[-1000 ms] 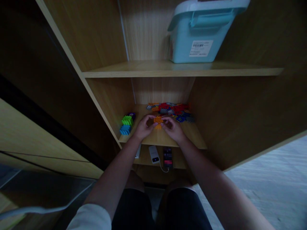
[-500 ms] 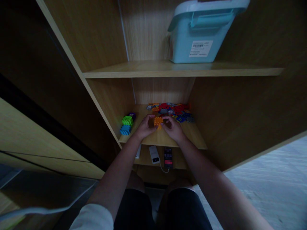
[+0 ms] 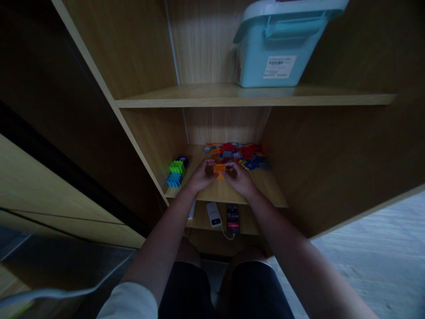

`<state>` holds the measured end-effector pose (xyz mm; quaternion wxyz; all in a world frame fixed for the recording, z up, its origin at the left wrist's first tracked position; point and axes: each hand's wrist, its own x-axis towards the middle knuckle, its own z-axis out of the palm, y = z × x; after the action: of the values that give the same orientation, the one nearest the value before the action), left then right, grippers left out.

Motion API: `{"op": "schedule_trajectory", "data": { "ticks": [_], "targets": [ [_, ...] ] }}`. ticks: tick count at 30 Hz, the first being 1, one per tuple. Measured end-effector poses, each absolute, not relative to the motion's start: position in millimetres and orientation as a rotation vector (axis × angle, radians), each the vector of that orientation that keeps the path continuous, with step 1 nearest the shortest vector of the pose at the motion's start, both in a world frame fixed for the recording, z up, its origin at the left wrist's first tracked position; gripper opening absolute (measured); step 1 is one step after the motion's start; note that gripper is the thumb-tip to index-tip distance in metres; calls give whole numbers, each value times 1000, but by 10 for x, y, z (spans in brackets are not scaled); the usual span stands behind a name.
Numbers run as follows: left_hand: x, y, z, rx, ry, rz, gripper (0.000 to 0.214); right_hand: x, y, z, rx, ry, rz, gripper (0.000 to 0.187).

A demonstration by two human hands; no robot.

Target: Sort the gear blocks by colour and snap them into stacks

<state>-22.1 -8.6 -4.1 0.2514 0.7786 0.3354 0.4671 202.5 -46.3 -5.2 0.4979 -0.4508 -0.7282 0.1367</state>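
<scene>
dim, fingertips hard to see | my L hand (image 3: 201,176) + R hand (image 3: 239,178) both pinched shut on orange block (image 3: 219,169), arms reaching fwd over shelf (image 3: 229,192) | loose block pile (image 3: 241,155) just behind

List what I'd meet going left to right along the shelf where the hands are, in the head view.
blue block stack → left hand → orange block, held by both hands → right hand

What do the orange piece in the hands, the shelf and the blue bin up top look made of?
The orange piece: likely moulded plastic, bright uniform colour, notched edges. The shelf: wood-grain board, probably laminate, matte with straight grain. The blue bin: plastic, smooth, glossy, moulded lid and handle.
</scene>
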Motion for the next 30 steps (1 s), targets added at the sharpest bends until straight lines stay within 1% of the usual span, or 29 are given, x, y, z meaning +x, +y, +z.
{"op": "schedule_trajectory", "data": {
  "ticks": [13,15,18,19,21,26,28,30],
  "targets": [
    [-212,-63,-72,2113,911,1271,56,2020,-473,-38,-1075,-1778,346,29],
    [-214,-73,-59,2120,953,1295,51,2021,-468,-42,-1084,-1777,350,30],
    [-240,-86,-28,2106,1085,1363,32,2024,-465,-48,-1103,-1765,351,32],
    [-254,-86,-18,2108,1145,1378,28,2026,-463,-50,-1106,-1757,346,33],
    [-281,-70,-9,2145,1275,1365,33,2032,-460,-55,-1108,-1738,340,35],
    [-271,36,-64,2309,1445,1111,65,2044,-460,-55,-1115,-1696,333,37],
    [-230,64,-87,2377,1473,992,69,2045,-466,-46,-1118,-1688,333,36],
    [-180,68,-94,2439,1506,884,67,2044,-473,-37,-1122,-1681,330,36]
  ]
}}
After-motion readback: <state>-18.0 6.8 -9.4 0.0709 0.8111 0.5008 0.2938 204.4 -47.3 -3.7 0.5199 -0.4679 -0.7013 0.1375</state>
